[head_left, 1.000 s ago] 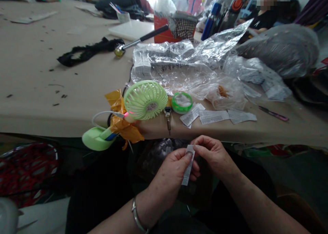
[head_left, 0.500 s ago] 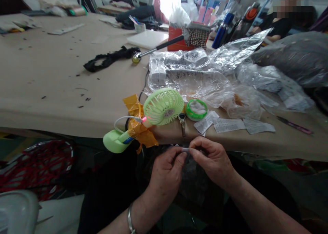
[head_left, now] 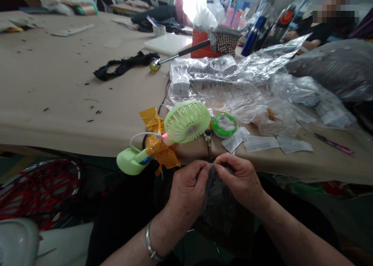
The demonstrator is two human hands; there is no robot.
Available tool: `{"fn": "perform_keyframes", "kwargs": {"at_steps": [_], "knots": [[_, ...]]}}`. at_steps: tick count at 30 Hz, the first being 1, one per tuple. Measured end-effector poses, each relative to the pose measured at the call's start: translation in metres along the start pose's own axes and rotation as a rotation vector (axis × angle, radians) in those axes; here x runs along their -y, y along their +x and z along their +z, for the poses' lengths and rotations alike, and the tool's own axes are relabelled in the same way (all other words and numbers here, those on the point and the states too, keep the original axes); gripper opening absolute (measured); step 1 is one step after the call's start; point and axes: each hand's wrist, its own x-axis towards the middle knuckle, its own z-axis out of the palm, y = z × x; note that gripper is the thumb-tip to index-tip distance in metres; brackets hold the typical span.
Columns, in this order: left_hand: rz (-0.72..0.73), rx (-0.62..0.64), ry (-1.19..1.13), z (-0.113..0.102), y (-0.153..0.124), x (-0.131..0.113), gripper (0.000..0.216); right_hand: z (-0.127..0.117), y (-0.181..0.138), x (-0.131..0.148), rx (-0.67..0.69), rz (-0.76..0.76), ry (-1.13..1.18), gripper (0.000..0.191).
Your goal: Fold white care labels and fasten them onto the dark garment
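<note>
1. Brown paper covers the worktable (head_left: 58, 83), flecked with dark thread scraps; I sit at its near edge with my hands held just below it.
2. My left hand (head_left: 186, 188) and right hand (head_left: 239, 180) meet fingertip to fingertip, both pinched narrow on a small white label (head_left: 210, 164), seen almost edge-on, so little of it shows.
3. I judge the label feather-light, thin and limp: it would fold or slip easily, so pinching its ends between thumb and forefinger suits it best.
4. Below my hands lies a crinkled, translucent bag (head_left: 221, 207) on my lap, soft and rustly-looking.
5. On the table edge just beyond: a pale green plastic fan (head_left: 186, 121) with a ribbed round grille, bound with glossy amber tape (head_left: 159, 145); a green-rimmed round tub (head_left: 223, 125); flat printed labels (head_left: 260, 142); wrinkled clear plastic bags (head_left: 221, 83).
</note>
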Motion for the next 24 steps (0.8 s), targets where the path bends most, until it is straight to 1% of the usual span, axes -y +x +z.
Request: {"fn": "perform_keyframes", "kwargs": {"at_steps": [7, 16, 21, 24], "knots": [[-0.018, -0.019, -0.009, 0.0001, 0.0032, -0.0004, 0.015, -0.0004, 0.0005, -0.0027, 0.004, -0.003, 0.017, 0.01], [0.002, -0.044, -0.022, 0.0012, 0.0075, 0.0011, 0.015, 0.0014, 0.0018, -0.0041, -0.02, 0.016, 0.022, 0.011], [-0.03, -0.055, -0.057, 0.0013, 0.0083, -0.004, 0.016, 0.0031, 0.0022, -0.0049, -0.033, 0.024, 0.032, 0.012], [-0.053, -0.034, -0.091, 0.0003, 0.0031, -0.0052, 0.015, -0.0001, -0.0024, -0.0053, -0.009, 0.01, 0.048, 0.011]]}}
